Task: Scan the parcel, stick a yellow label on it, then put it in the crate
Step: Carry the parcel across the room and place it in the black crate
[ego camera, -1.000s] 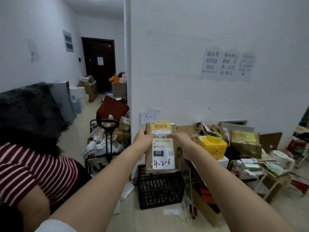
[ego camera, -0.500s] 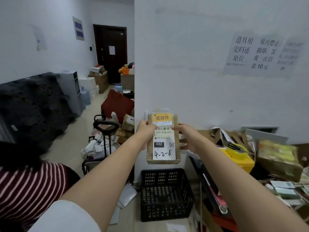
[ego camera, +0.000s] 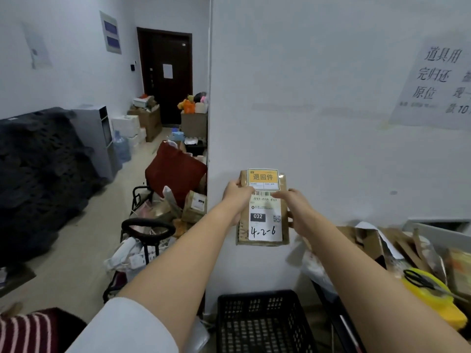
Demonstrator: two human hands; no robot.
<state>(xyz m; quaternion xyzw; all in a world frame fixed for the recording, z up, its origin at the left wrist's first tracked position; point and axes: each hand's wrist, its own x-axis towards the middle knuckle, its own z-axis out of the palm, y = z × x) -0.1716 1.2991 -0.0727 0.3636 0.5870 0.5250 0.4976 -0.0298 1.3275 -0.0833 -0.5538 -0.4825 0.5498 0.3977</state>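
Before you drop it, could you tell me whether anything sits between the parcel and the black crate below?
Nothing visible does. The parcel, held by the left hand and right hand, hangs above the black crate, whose open top shows no cover. Only bare wall lies between them.

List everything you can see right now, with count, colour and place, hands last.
parcel: one, brown, held up against the white wall, above the crate
yellow label: one, yellow and white, stuck at the parcel's top
white label: one, handwritten 4-2-6, on the parcel's front
crate: one, black, on the floor at bottom centre
scissors: one, black handles, on a yellow thing at right
trolley: one, black, left of the wall corner amid clutter
door: one, dark, at the far end of the corridor
left hand: one, gripping the parcel's left edge
right hand: one, gripping the parcel's right edge
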